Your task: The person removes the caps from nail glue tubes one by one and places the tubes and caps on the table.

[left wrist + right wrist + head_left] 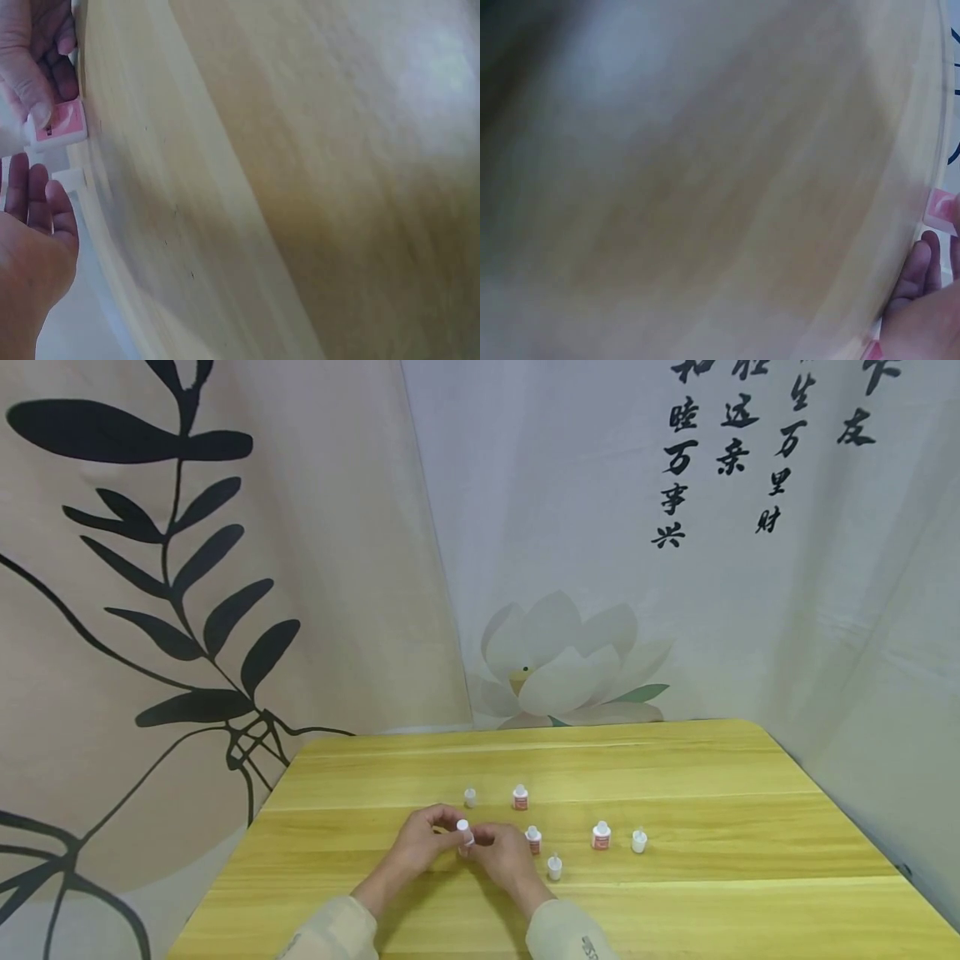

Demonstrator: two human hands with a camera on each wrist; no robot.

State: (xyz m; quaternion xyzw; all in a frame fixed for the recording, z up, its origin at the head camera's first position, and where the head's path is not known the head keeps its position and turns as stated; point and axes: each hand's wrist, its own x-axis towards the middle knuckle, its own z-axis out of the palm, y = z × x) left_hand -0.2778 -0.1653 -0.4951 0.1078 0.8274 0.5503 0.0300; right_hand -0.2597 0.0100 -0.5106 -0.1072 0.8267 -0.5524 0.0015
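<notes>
Between both hands is a small white bottle (462,826) with a pinkish-red label (67,121), held above the table with its white top upward. My left hand (422,846) pinches the bottle near its upper part, thumb in front. My right hand (507,858) grips it from the other side with bent fingers. In the left wrist view a thumb (39,112) lies against the label. Only the bottle's lower end (939,208) and some curled fingers (915,270) show at the edge of the right wrist view.
Red-labelled white bottles stand at the back (521,798), beside the right hand (533,839) and farther right (602,836). Small white cap-like pieces (554,867) stand among them, two with thin tips. Curtains hang behind the wooden table (720,910).
</notes>
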